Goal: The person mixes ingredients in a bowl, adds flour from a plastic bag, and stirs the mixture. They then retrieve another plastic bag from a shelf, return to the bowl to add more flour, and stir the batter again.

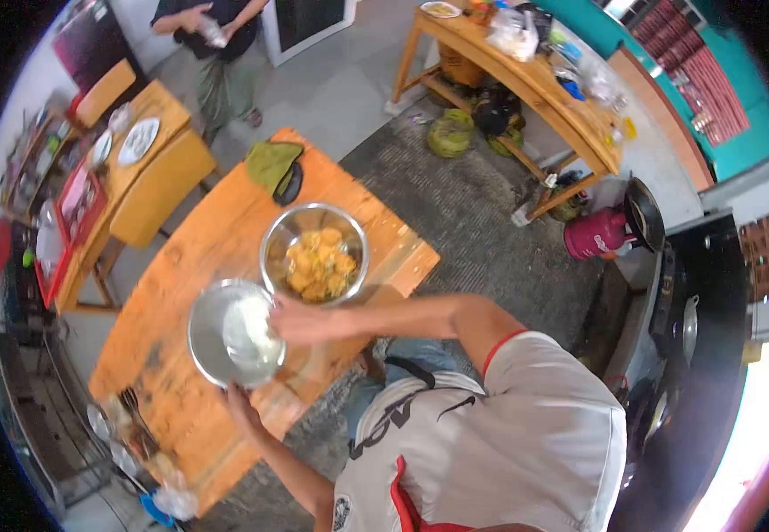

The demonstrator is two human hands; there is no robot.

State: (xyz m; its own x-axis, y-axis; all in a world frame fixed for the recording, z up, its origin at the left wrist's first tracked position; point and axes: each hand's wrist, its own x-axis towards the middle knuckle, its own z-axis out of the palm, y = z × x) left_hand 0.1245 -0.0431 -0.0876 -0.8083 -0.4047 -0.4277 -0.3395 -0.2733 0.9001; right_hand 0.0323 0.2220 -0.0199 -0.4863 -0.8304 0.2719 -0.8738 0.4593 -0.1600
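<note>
A steel mixing bowl (pixel 207 319) with a smooth white mixture (pixel 256 341) in it stands on the wooden table (pixel 171 284). My left hand (pixel 241 406) grips this bowl at its near rim. Over the bowl's right side is my right hand (pixel 300 321), its fingers closed and blurred by motion. I cannot tell what it holds. Just behind, a second steel bowl (pixel 362 257) contains several orange-yellow chunks (pixel 320 262). The two bowls stand close together.
A green cloth bag (pixel 271 168) lies on the table's far edge; a fork (pixel 132 403) and plastic bags (pixel 171 496) are at the left end. Another person (pixel 216 44) stands beyond the table. A pink gas cylinder (pixel 595 232) and a crowded wooden table (pixel 526 80) are at right.
</note>
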